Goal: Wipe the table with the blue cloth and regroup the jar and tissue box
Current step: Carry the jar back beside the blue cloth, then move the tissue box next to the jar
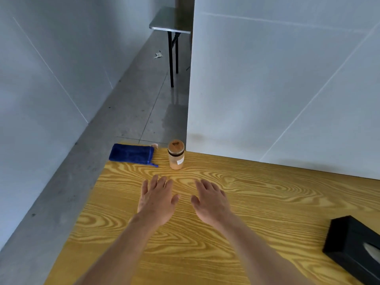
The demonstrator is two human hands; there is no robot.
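A folded blue cloth lies at the far left corner of the yellow wood-grain table. Just right of it stands a frosted jar with a wooden lid, upright. A black tissue box sits at the right edge of the view, partly cut off. My left hand and my right hand hover side by side over the middle of the table, palms down, fingers spread, holding nothing. Both hands are short of the cloth and jar.
A white wall panel runs along the table's far edge. The table's left edge drops to a grey concrete floor. A small grey table with black legs stands far back.
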